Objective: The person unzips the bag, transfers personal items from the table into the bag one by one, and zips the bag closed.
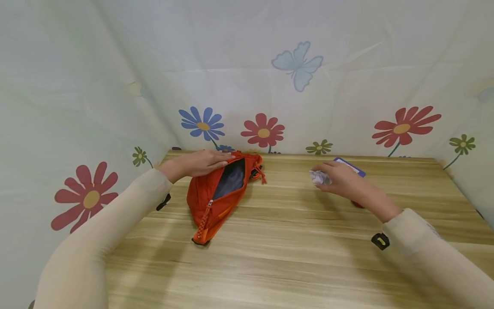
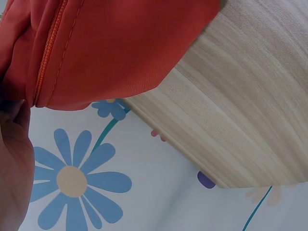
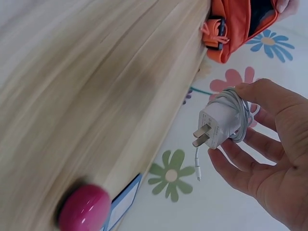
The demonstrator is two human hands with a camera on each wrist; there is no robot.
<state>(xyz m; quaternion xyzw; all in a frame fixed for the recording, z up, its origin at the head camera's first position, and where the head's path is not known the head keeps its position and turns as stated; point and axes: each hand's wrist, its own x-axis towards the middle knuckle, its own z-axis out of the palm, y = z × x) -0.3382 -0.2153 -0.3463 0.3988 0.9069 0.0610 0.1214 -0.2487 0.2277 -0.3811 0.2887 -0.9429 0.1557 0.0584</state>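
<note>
The left hand (image 1: 200,163) lay flat, fingers straight and together, on the far upper edge of the orange pouch (image 1: 220,195), pressing it to the wooden table (image 1: 293,249); the forearm reached in from the left in a cream sleeve. Under those fingers the pouch's zipper stood open, showing a dark grey lining, and the pouch stretched from the hand back toward the person, its zipper pull at the near tip. An orange cord and a black buckle hung at the end just beyond the fingertips.

The right hand (image 1: 343,180) was held above the table well to the right of the pouch, palm turned inward, fingers and thumb curled round a white charger (image 3: 219,126) with its cable wound in a coil about it. In the right wrist view the plug's prongs pointed away from the palm and a short cable end dangled below them. Just behind that hand lay a blue-edged card (image 1: 353,166), and under the wrist a pink round object (image 3: 84,210), both on the table.
</note>
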